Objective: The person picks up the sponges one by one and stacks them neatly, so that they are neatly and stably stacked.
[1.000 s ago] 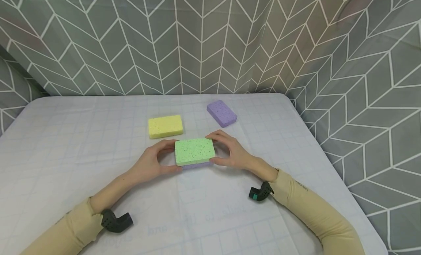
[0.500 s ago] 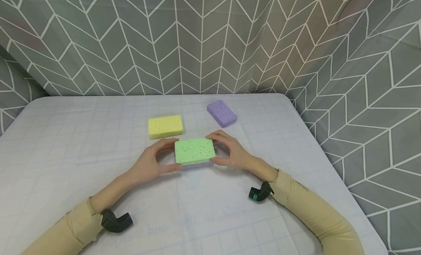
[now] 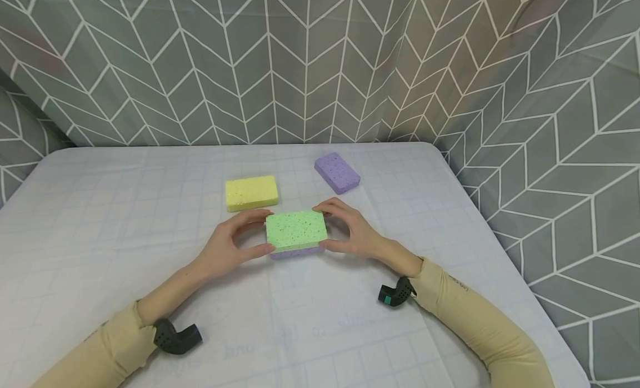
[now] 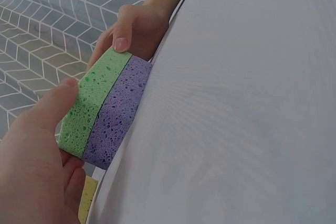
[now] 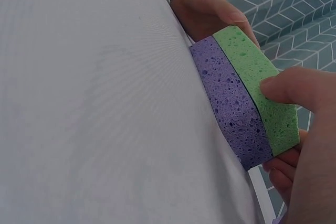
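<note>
A green sponge [image 3: 296, 230] lies flat on top of a purple sponge [image 3: 297, 253], which sits on the white table. In both wrist views their long sides run roughly flush, green [image 4: 94, 103] above purple [image 4: 119, 111]. The left hand [image 3: 227, 243] pinches the green sponge's left end, thumb on the near side and fingers at the far side. At the right end, the right hand [image 3: 356, 230] grips the green sponge in the same manner, its thumb [image 5: 289, 86] on the green side face.
Behind the stack lies a yellow sponge [image 3: 251, 193], close to the left fingers. A second purple sponge [image 3: 337, 173] rests at an angle farther back on the right. The white-covered table [image 3: 125, 210] ends at a grey patterned curtain [image 3: 280, 65].
The left thumb and fingers have shifted slightly up, from low beside the stack to the green sponge. More of the lower purple sponge's left end shows. The right hand stays put.
</note>
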Motion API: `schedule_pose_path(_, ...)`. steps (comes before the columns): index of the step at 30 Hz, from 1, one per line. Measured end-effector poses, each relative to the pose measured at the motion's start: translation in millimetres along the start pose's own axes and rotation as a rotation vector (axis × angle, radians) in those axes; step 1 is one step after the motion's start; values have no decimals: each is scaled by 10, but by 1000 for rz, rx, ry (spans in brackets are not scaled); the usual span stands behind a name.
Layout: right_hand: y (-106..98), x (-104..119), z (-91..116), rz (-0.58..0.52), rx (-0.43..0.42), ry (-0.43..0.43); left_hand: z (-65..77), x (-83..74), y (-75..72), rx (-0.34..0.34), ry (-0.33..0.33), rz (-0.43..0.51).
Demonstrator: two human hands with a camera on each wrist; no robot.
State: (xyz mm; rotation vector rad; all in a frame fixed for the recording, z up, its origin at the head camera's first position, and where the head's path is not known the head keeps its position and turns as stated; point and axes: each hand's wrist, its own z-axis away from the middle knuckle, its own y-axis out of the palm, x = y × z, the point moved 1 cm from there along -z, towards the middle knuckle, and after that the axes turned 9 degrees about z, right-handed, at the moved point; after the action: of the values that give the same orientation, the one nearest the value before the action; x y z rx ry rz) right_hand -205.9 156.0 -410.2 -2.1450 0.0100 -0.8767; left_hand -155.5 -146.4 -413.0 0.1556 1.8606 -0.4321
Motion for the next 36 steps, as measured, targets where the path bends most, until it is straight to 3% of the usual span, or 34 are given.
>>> schedule_pose_path(15, -10, 4, 2, 16, 7, 3, -12, 6, 10, -3, 31, 3)
schedule_pose_path(36, -14, 13, -10, -2, 8, 41, -18, -11, 17, -7, 22, -3)
